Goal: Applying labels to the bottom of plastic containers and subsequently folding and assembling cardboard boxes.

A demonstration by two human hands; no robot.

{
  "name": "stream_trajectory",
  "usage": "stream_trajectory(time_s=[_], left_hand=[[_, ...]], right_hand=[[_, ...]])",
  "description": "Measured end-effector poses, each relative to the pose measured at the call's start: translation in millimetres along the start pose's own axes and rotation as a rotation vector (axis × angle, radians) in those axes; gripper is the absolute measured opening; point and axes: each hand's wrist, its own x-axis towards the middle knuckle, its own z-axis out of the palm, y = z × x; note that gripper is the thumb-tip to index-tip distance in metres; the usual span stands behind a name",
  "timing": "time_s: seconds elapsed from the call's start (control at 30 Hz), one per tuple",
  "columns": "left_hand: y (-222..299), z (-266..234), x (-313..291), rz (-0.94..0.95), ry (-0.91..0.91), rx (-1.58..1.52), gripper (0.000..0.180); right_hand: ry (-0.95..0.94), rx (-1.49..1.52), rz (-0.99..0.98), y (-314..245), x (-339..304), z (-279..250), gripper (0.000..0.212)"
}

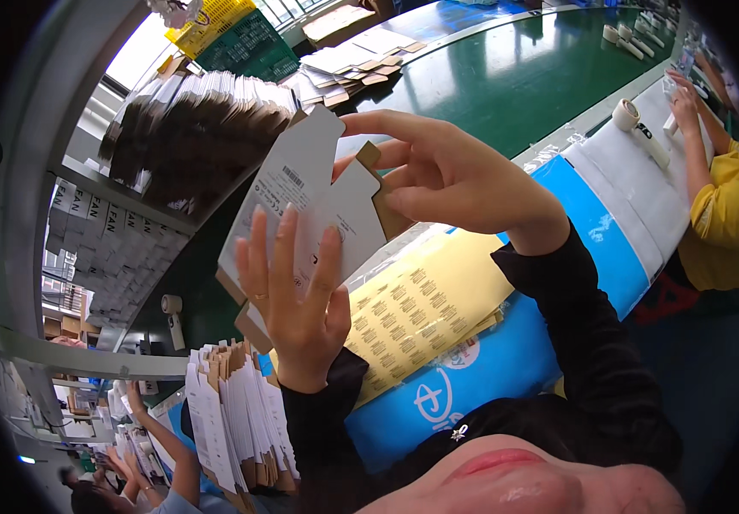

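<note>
A white cardboard box point(292, 184) with a brown inside is tilted in front of me, partly unfolded, its end flaps standing out. My left hand point(297, 295) lies against its printed face with the fingers spread, a thin ring on one of them. At the box's upper right, my right hand point(464, 176) has its index finger on the top edge. The right thumb and other fingers bend around a small brown-edged flap point(374, 184); some fingertips are hidden. Below the box, yellow sheets of printed stickers point(429, 308) rest on a blue printed packet point(489, 351).
Flat cartons stand stacked at far left point(194, 128) and near left point(237, 411). A green worktop point(489, 86) runs along the back, with handheld fans point(631, 38) at its far end. Another fan point(639, 133) lies right, near a co-worker in a yellow sleeve point(725, 201). Other people work lower left.
</note>
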Motion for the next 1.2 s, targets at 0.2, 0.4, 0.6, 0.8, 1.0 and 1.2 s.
stream_trajectory(time_s=[0.2,0.4,0.6,0.8,1.0,1.2], left_hand=[[-21.7,-4.6,-11.9,-0.178,0.038,-0.267,0.063],[-20.2,15.2,-7.2,-0.174,0.209,-0.185,0.068],[-16.8,13.7,-10.1,-0.185,0.271,-0.269,0.081],[-2.4,12.6,-12.7,-0.119,0.376,-0.545,0.082],[11.0,7.3,-19.9,-0.165,0.347,-0.62,0.07],[15.7,16.5,-15.8,-0.094,0.327,-0.488,0.058]], right_hand=[[-0.174,0.109,0.066,12.5,10.4,16.3,0.051],[-0.053,-0.03,0.033,17.3,15.2,22.5,0.048],[-0.024,0.056,-0.064,29.0,10.2,20.2,0.063],[0.332,0.26,0.198,43.9,16.0,56.3,0.068],[-0.048,0.291,-0.202,74.6,11.5,68.2,0.053],[-0.314,0.324,-0.139,57.0,12.5,50.7,0.052]])
